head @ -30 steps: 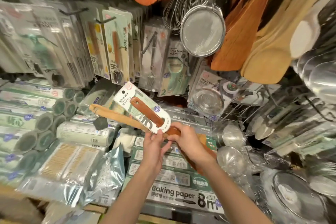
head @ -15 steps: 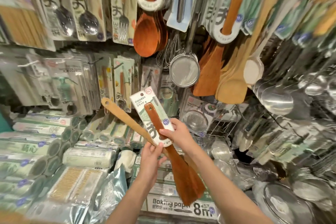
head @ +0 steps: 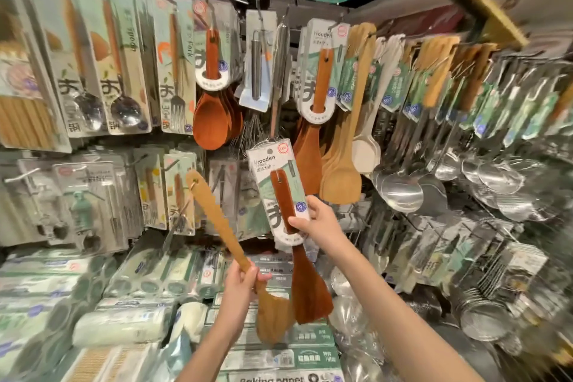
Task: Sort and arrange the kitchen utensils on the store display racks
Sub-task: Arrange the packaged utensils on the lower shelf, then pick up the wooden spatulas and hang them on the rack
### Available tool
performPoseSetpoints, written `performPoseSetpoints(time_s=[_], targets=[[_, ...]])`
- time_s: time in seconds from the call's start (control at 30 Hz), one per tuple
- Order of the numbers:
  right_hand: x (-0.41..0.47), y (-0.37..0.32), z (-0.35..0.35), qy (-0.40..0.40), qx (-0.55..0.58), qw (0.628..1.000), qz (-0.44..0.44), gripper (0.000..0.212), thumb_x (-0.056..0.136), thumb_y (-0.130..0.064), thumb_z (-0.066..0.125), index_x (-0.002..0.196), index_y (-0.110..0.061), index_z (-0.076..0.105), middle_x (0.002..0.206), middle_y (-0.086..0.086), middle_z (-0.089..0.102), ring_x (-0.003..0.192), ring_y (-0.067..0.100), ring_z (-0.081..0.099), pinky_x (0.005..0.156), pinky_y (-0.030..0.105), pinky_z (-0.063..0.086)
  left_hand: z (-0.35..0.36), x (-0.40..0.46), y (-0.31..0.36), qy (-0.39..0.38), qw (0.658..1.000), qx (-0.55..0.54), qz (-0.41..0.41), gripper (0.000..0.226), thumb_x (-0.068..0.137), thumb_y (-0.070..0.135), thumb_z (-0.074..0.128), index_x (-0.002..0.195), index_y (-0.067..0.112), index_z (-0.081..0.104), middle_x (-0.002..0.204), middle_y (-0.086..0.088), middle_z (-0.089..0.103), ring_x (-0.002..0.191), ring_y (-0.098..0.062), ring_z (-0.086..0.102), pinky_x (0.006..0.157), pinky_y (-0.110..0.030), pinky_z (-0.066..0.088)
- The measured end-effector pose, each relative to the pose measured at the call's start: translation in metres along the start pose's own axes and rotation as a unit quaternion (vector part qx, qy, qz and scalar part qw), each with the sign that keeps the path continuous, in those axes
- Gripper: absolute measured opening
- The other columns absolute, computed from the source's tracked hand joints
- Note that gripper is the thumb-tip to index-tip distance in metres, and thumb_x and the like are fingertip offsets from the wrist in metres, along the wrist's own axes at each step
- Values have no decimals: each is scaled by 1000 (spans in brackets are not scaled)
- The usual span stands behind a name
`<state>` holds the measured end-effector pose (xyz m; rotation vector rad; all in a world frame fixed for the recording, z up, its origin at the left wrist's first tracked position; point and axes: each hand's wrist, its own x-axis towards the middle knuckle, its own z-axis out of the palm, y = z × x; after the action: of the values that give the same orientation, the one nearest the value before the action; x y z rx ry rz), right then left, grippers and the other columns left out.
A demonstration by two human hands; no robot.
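My right hand (head: pixel 319 225) grips a dark wooden spatula (head: pixel 308 288) by its handle, over its white and green card sleeve (head: pixel 273 183), blade hanging down. My left hand (head: pixel 243 284) grips a light wooden spatula (head: pixel 217 220) low on the handle, its blade (head: pixel 274 316) pointing down and its handle end up to the left. The two blades overlap in front of the shelf. A matching carded dark spatula (head: pixel 321 84) hangs on a hook above my right hand.
Carded spoons and forks (head: pixel 124 77) hang at upper left, brown wooden spoons (head: pixel 214 121) at centre, pale wooden spatulas (head: pixel 347 164) and steel ladles and strainers (head: pixel 483 170) to the right. Rolls and baking paper boxes (head: pixel 279 357) fill the shelf below.
Both hands have separated and risen. My right hand lifted the carded dark spatula upright toward the hooks; my left hand keeps the light spatula lower. The view tilted up.
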<state>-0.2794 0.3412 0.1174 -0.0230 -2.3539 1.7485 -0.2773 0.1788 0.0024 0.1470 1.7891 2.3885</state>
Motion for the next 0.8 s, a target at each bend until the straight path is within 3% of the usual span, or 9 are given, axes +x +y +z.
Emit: performPoseSetpoints(time_s=[0.17, 0.27, 0.4, 0.53, 0.67, 0.73, 0.8], targets=[[4, -33, -29, 47, 26, 998, -43, 30, 83, 0, 65, 93, -27, 58, 91, -11, 70, 83, 2, 68, 66, 18, 53, 41, 3, 40, -37, 997, 31, 58, 11, 99, 7, 35, 90, 12, 41, 66, -3, 37, 53, -9, 42, 52, -16, 40], [11, -53, -46, 68, 41, 994, -74, 30, 83, -2, 66, 94, -28, 57, 94, -9, 71, 84, 1, 68, 69, 17, 53, 70, 8, 65, -47, 994, 48, 92, 12, 100, 8, 34, 91, 15, 40, 68, -1, 33, 55, -11, 35, 53, -17, 36], [22, -80, -68, 63, 46, 991, -107, 28, 86, -6, 64, 109, -20, 56, 113, 1, 67, 97, 7, 65, 81, 23, 53, 103, 17, 91, -38, 990, 42, 131, 4, 97, 15, 44, 94, 14, 44, 63, 2, 34, 51, -8, 35, 51, -20, 34], [38, -104, -90, 82, 72, 984, -143, 28, 86, -5, 64, 95, -28, 53, 85, -18, 69, 76, -7, 66, 61, 9, 49, 130, 29, 113, -12, 988, 37, 146, 12, 90, 20, 58, 100, 14, 53, 61, 5, 41, 44, -3, 35, 41, -15, 29], [55, -125, -103, 90, 62, 982, -152, 55, 87, -10, 65, 135, -11, 39, 125, 2, 59, 108, 8, 61, 94, 32, 50, 150, 40, 130, 18, 990, 50, 128, 17, 84, 22, 66, 101, 19, 64, 69, 7, 52, 52, -3, 44, 47, -17, 31], [63, -130, -104, 85, 57, 983, -154, 62, 87, -13, 65, 140, -12, 33, 127, -4, 55, 106, 0, 59, 93, 26, 50, 155, 45, 135, 38, 991, 59, 113, 19, 83, 22, 68, 101, 15, 66, 71, 5, 58, 56, -3, 47, 49, -16, 34], [71, -132, -105, 78, 63, 983, -153, 60, 87, -12, 66, 139, -14, 35, 126, 0, 58, 105, 7, 61, 90, 28, 52, 157, 49, 140, 51, 991, 69, 102, 22, 84, 21, 68, 102, 10, 65, 73, 2, 60, 58, -6, 49, 51, -18, 35]])
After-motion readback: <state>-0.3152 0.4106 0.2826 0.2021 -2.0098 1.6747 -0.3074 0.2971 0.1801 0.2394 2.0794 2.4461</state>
